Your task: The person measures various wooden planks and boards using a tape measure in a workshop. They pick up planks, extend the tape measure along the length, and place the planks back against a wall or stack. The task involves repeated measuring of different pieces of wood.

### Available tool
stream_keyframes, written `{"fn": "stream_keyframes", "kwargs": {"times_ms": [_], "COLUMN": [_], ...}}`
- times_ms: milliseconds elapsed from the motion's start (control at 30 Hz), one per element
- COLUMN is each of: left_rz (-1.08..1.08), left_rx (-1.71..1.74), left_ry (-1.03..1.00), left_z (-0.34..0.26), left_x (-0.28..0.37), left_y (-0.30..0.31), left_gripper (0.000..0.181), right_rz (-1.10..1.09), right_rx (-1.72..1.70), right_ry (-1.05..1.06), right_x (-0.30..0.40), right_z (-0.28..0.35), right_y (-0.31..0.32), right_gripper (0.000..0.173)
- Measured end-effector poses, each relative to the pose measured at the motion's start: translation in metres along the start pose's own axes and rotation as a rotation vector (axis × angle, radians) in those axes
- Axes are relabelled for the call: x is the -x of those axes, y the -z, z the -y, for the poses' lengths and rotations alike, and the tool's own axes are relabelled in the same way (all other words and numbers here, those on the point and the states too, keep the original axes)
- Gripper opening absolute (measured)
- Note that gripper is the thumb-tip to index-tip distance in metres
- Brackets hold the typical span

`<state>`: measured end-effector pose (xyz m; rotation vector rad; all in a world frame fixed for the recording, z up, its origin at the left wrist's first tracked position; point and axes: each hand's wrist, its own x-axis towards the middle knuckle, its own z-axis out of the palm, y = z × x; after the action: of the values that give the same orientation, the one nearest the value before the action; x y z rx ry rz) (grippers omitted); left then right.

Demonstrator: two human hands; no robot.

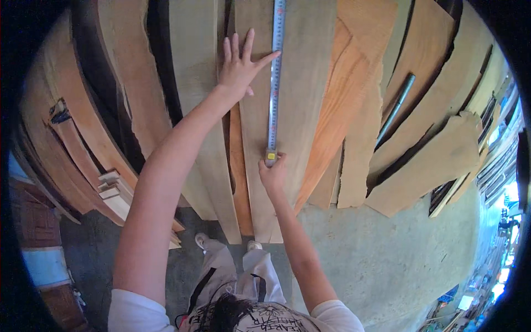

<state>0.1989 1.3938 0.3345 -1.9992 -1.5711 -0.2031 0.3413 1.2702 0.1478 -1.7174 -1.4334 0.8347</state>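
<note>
My right hand [274, 174] grips the case of a tape measure [271, 156], which has a yellow button on it. From the case the metal blade [274, 95] runs straight up along a wide wooden board [300, 83] and leaves the view at the top edge. My left hand [240, 68] is spread with its fingers apart, over the left part of that board. One of its fingertips touches the blade or rests just at its edge. Left of the board stands another pale plank [195, 103], partly behind my left forearm.
An orange-toned board [336, 112] with strong grain stands right of the measured one. Several rough-edged slabs [427, 162] lean farther right, near a teal metal tube [396, 110]. Small wood strips [114, 193] are stacked at left. Below lies the concrete floor [373, 257].
</note>
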Motion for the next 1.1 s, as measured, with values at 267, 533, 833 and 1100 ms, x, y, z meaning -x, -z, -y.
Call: {"fn": "stream_keyframes", "kwargs": {"times_ms": [267, 533, 833, 1100], "left_rz": [0.015, 0.03, 0.151, 0.121], "left_rx": [0.09, 0.108, 0.154, 0.079], "left_ry": [0.032, 0.064, 0.09, 0.095], "left_z": [-0.004, -0.005, -0.011, -0.005], "left_x": [-0.002, 0.0, -0.003, 0.002], "left_y": [-0.005, -0.002, 0.011, -0.002], "left_gripper": [0.115, 0.116, 0.114, 0.116], "right_rz": [-0.051, -0.054, -0.028, 0.084], "right_rx": [0.048, 0.145, 0.184, 0.255], "right_ry": [-0.008, -0.073, 0.021, -0.096], "right_x": [-0.009, -0.005, -0.01, -0.007], "right_z": [-0.003, 0.014, -0.004, 0.012], "right_y": [-0.006, 0.001, -0.001, 0.005], "right_gripper": [0.047, 0.046, 0.063, 0.067]}}
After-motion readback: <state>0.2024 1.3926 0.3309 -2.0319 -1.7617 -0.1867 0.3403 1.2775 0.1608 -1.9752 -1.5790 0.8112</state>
